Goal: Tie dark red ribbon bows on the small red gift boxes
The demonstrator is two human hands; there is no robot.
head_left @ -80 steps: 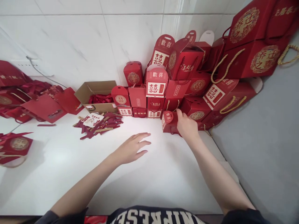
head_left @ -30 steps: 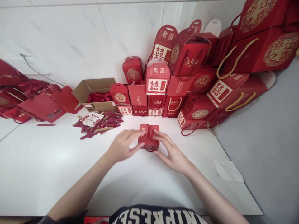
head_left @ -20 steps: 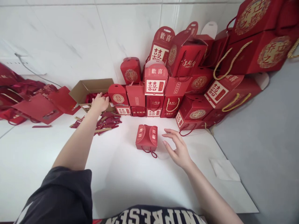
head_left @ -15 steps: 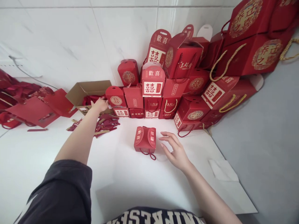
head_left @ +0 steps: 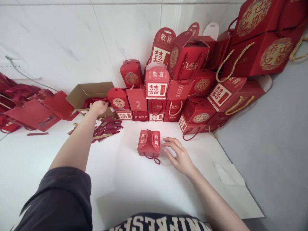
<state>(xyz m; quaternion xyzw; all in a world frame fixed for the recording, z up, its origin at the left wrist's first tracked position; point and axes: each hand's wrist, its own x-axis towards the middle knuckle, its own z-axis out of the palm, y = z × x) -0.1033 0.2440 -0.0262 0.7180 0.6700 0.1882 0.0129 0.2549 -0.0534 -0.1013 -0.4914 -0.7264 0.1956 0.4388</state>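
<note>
Left hand (head_left: 97, 106) is in the cardboard box (head_left: 95, 89), fingers hidden, so can't tell the grip. Right hand (head_left: 180, 156) has its fingers open and empty, probably guarding the small red box (head_left: 149, 145).

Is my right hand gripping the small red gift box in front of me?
No, the right hand is open beside the small red gift box, fingers spread, not wrapped around it.

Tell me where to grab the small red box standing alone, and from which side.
Probably span the flat left and right walls of the small red box, below its rounded top flaps, from above: it stands upright with both sides free. The cord loop in front looks slack. The open right hand is nearest.
</note>
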